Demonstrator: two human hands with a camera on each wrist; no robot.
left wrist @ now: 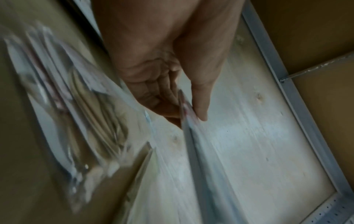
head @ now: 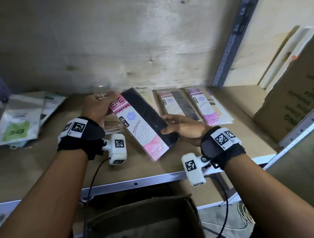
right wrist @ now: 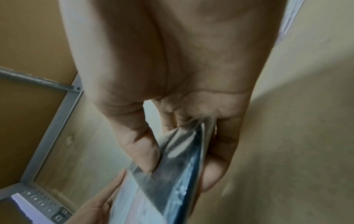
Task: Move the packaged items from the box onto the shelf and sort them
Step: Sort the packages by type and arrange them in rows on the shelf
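A pink stocking package [head: 142, 123] with a black stocking inside is held tilted just above the shelf board [head: 172, 161]. My left hand [head: 105, 103] pinches its far top-left end. My right hand [head: 166, 123] grips its right edge, thumb on top and fingers beneath. In the left wrist view my left hand [left wrist: 189, 115] pinches the thin package edge [left wrist: 193, 136] between thumb and fingers. In the right wrist view my right hand [right wrist: 172, 166] clamps the glossy package [right wrist: 172, 181]. The open cardboard box [head: 144, 222] sits below the shelf.
A beige package [head: 113, 126] lies under my left wrist. Along the back right lie a pink-and-black package [head: 175, 105] and a purple package [head: 206, 106]. A pile of green-and-white packages [head: 18, 123] lies at the left. Cardboard cartons [head: 292, 104] stand at the right, beside a metal upright [head: 228, 49].
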